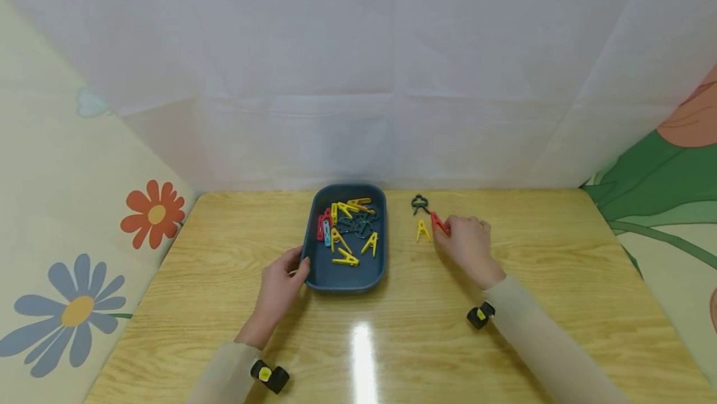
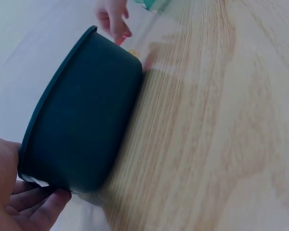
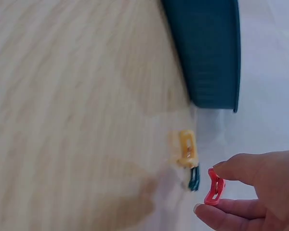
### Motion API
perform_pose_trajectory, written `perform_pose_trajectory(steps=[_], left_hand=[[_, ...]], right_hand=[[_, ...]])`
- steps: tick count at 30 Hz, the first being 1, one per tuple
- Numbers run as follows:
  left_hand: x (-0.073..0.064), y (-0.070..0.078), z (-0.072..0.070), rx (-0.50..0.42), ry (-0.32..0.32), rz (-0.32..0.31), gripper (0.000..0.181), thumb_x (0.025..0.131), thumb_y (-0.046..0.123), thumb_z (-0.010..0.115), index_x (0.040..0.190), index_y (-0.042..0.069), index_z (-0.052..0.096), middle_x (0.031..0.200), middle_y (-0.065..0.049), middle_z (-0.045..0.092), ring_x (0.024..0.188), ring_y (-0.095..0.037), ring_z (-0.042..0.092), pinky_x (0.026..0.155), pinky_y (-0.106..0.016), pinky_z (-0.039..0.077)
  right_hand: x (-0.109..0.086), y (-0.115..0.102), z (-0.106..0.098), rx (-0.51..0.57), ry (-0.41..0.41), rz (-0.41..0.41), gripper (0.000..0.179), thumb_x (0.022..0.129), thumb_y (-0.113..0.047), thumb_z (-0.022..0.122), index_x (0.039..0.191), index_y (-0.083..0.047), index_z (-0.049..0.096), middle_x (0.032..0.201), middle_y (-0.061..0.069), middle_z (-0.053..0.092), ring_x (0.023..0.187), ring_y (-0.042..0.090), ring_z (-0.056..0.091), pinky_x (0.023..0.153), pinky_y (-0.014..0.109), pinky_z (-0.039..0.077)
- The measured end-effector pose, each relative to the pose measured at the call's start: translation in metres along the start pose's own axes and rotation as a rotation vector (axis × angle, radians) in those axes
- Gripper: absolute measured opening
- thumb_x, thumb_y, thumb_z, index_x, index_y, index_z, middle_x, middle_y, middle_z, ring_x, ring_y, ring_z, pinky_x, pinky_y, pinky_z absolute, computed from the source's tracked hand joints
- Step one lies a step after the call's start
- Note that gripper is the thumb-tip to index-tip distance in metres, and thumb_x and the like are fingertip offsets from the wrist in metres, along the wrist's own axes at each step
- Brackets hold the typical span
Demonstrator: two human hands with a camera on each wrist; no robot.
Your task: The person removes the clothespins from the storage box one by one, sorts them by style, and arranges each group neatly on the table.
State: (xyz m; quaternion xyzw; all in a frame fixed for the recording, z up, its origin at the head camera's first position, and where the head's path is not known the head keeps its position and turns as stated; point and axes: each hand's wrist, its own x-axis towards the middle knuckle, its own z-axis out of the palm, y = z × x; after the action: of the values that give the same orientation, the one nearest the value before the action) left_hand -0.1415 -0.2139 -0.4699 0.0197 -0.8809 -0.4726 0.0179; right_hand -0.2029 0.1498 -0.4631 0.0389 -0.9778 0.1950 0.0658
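Note:
My right hand (image 1: 467, 248) pinches a red clothespin (image 1: 439, 224) between thumb and fingers, just above the table in the right wrist view. To its left lie a yellow clothespin (image 1: 422, 231) and a dark green clip (image 1: 419, 204). A dark blue-green plastic basin (image 1: 344, 289) stands to the left of these. My left hand (image 1: 282, 282) grips its near left corner, with fingers (image 2: 36, 204) against the outer wall. Inside are several yellow clothespins (image 1: 345, 258), red ones (image 1: 321, 228), a light blue one (image 1: 327, 233) and dark green clips (image 1: 358, 223) in a tangle.
The wooden table (image 1: 426, 342) ends at a white cloth backdrop (image 1: 347, 80) close behind the basin. Flower-printed panels (image 1: 67, 205) flank it left and right. A bright light reflection lies on the wood in front.

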Motion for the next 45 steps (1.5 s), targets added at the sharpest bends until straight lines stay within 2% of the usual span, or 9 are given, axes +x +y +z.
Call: perform_pose_trajectory(steps=[4, 15, 22, 29, 38, 45], left_hand=[[0.000, -0.001, 0.001, 0.002, 0.004, -0.002, 0.041, 0.105, 0.012, 0.058, 0.141, -0.007, 0.059, 0.127, -0.026, 0.069, 0.117, -0.038, 0.068, 0.097, -0.051, 0.057], [0.002, -0.003, 0.003, -0.013, 0.007, 0.004, 0.039, 0.105, 0.012, 0.059, 0.140, -0.007, 0.060, 0.127, -0.026, 0.069, 0.117, -0.038, 0.068, 0.097, -0.051, 0.057], [0.003, -0.004, 0.003, -0.014, 0.009, 0.006, 0.039, 0.105, 0.012, 0.058, 0.140, -0.007, 0.060, 0.127, -0.026, 0.069, 0.116, -0.038, 0.068, 0.097, -0.051, 0.056], [0.002, -0.005, 0.003, -0.013, 0.015, 0.009, 0.038, 0.105, 0.011, 0.059, 0.138, -0.007, 0.061, 0.126, -0.026, 0.069, 0.115, -0.038, 0.068, 0.096, -0.051, 0.057], [0.001, -0.003, 0.003, 0.002, 0.020, 0.008, 0.038, 0.104, 0.010, 0.059, 0.138, -0.008, 0.061, 0.121, -0.026, 0.071, 0.111, -0.038, 0.069, 0.095, -0.050, 0.057], [0.002, -0.003, 0.003, -0.001, 0.010, -0.009, 0.039, 0.105, 0.011, 0.059, 0.139, -0.007, 0.060, 0.123, -0.025, 0.070, 0.114, -0.037, 0.069, 0.096, -0.049, 0.057]], right_hand=[[-0.002, 0.007, 0.004, -0.019, 0.011, 0.016, 0.033, 0.097, -0.032, 0.067, 0.072, -0.010, 0.067, 0.071, 0.012, 0.069, 0.079, 0.041, 0.065, 0.090, 0.064, 0.044], [-0.004, 0.009, 0.009, -0.029, -0.050, 0.053, 0.032, 0.093, -0.031, 0.066, 0.070, -0.011, 0.057, 0.071, 0.010, 0.062, 0.083, 0.038, 0.059, 0.087, 0.059, 0.042], [-0.004, 0.007, 0.009, -0.040, -0.092, 0.080, 0.032, 0.094, -0.033, 0.068, 0.076, -0.008, 0.059, 0.078, 0.012, 0.063, 0.089, 0.039, 0.057, 0.093, 0.063, 0.040], [-0.003, 0.007, 0.011, -0.053, -0.100, 0.084, 0.034, 0.094, -0.037, 0.070, 0.083, -0.006, 0.064, 0.086, 0.015, 0.067, 0.095, 0.041, 0.058, 0.098, 0.066, 0.038], [-0.005, 0.007, 0.011, -0.040, -0.096, 0.074, 0.033, 0.096, -0.036, 0.070, 0.086, -0.005, 0.066, 0.084, 0.013, 0.067, 0.094, 0.042, 0.059, 0.098, 0.068, 0.038], [-0.006, 0.009, 0.011, -0.039, -0.093, 0.065, 0.032, 0.096, -0.036, 0.070, 0.092, -0.004, 0.069, 0.087, 0.014, 0.069, 0.097, 0.043, 0.059, 0.098, 0.067, 0.038]])
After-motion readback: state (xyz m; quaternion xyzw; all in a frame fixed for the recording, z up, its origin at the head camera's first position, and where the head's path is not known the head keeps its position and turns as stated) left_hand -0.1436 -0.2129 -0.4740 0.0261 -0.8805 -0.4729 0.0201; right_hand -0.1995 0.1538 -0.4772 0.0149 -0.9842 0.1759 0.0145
